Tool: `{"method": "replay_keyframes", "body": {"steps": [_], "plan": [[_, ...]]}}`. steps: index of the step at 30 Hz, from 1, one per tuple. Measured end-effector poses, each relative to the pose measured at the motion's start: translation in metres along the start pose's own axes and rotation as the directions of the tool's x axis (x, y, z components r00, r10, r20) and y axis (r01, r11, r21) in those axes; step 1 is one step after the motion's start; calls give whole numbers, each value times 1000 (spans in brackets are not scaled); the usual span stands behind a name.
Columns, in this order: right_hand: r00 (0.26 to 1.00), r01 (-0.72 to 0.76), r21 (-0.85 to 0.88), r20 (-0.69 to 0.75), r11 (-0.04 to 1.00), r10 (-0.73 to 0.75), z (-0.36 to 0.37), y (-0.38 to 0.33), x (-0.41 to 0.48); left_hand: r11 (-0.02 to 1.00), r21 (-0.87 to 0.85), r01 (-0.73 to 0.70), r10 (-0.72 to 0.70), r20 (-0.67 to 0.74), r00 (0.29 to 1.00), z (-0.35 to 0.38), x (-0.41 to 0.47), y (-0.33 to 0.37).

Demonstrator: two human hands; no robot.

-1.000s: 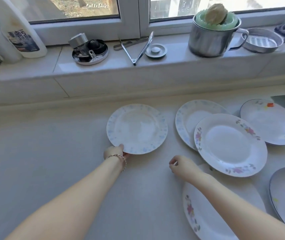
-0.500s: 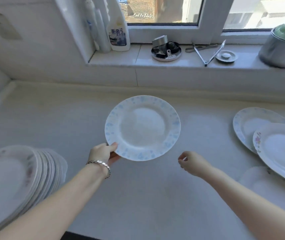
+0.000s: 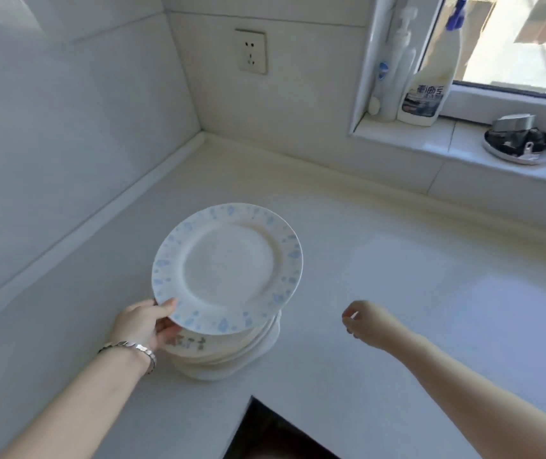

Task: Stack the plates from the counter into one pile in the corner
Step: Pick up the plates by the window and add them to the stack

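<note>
- Holding a round white ceramic plate with a pale blue speckled rim (image 3: 227,268) by its near-left edge, the left hand (image 3: 145,323) pinches it with the thumb on top and the fingers underneath, a grip that leaves the plate's underside free to settle.
- This plate hangs just above the pile of white plates (image 3: 228,354) at lower centre of the frame, tilted slightly and not yet seated; whether its far edge touches the pile I cannot tell.
- That pile stands on the white table (image 3: 397,276), near its front edge and well apart from the wall corner at upper centre.
- At centre right, the right hand (image 3: 366,323) hovers empty, fingers loosely curled, probably for balance.
</note>
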State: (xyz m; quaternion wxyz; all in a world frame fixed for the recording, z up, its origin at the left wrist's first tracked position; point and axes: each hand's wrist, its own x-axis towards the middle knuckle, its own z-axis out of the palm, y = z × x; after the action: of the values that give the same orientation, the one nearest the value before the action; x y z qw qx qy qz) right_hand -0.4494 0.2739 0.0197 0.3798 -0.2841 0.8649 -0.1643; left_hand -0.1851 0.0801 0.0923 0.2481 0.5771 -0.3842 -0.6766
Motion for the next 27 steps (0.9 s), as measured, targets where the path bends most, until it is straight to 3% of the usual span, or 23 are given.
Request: {"method": "replay_keyframes", "body": {"steps": [5,17,19,22,27], "plan": [[1000,7,-48,-1,999,-7,20,-29,11,999,16,39,-39,-50,998,-39,19,3],[1000,-21,-97,11,995,22,26,-60,29,943,328,65,-57,-34,998,-59,38,9],[1000,-20,-109,19,994,22,31,-63,31,887,460,37,-23,-37,999,-59,42,13],[999,-18,-140,36,990,23,37,-62,34,716,698,-7,24,-14,1000,-61,45,13],[997,-44,-125,57,991,52,35,-52,39,479,875,-76,228,-40,973,-61,40,8]]}}
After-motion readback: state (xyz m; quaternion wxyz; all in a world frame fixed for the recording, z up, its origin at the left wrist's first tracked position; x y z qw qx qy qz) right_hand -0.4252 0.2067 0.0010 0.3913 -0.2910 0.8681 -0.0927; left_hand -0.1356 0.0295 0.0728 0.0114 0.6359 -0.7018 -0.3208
